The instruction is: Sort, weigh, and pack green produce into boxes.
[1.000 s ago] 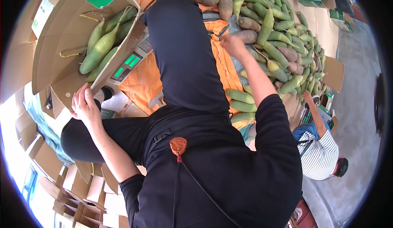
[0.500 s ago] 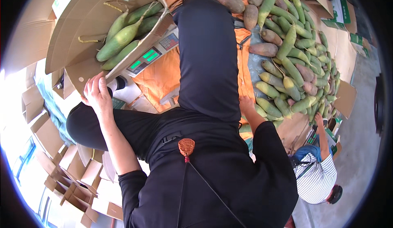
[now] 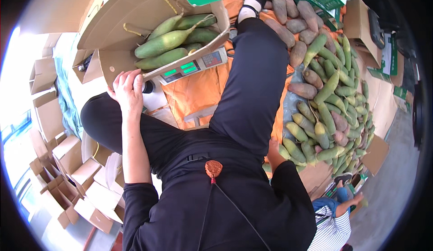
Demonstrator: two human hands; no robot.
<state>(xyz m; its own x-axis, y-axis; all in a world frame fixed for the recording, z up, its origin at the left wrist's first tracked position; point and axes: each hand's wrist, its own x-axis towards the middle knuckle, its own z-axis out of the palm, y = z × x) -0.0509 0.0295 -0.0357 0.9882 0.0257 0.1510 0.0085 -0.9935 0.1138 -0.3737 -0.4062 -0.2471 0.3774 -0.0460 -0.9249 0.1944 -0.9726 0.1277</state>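
Note:
My left hand (image 3: 128, 90) is at the near corner of an open cardboard box (image 3: 119, 66), its fingers apart and touching the box's edge. Several green radishes (image 3: 164, 43) with long yellowish stalks lie inside. The box rests on a digital scale (image 3: 198, 66) with lit green displays. Beside my right thigh, my right hand (image 3: 273, 151) hangs near the close edge of a large heap of green radishes (image 3: 331, 88). Its fingers are hidden behind my leg, so what they hold, if anything, does not show.
Reddish-brown roots (image 3: 297, 25) lie at the far side of the heap. Orange sheeting (image 3: 191, 98) covers the ground between my legs. Folded and open cartons (image 3: 58, 197) stand at the left. A co-worker in a striped shirt (image 3: 331, 235) is at the lower right.
My view has swung, so the box and scale appear farther right. My left hand stays at the box corner. The co-worker's hand has come away from the heap.

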